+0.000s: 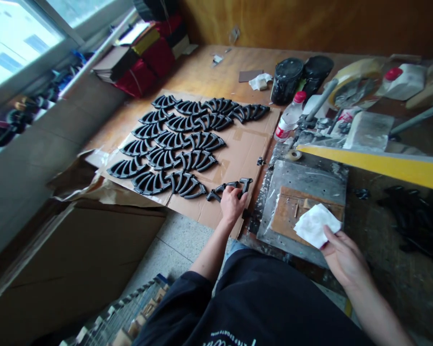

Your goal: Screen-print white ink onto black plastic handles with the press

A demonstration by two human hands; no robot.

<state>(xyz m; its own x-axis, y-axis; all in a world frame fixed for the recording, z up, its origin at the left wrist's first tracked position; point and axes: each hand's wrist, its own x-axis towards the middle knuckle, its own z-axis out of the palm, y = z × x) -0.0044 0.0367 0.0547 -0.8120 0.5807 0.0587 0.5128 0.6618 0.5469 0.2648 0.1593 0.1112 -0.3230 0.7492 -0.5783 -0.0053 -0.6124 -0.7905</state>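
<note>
My left hand (232, 205) is over the near right corner of a flat cardboard sheet (243, 139), its fingers closed round a glossy black curved part (246, 184) with a flared end. Other loose black parts lie right beside these fingers, partly covered by them. Rows of similar black curved parts (187, 139) are nested in fan shapes on the cardboard to the left. A folded white cloth (316, 225) is pinched between the thumb and fingers of my right hand (344, 254), above a brown board (284, 216) on a metal plate (270, 233).
A plastic bottle with a red cap (288, 115), dark cans (287, 81) and a tape roll (353, 79) stand behind the plate. A yellow bar (378, 166) crosses at right, above a dark pile of parts (418, 221). Red bundles (137, 72) sit by the window.
</note>
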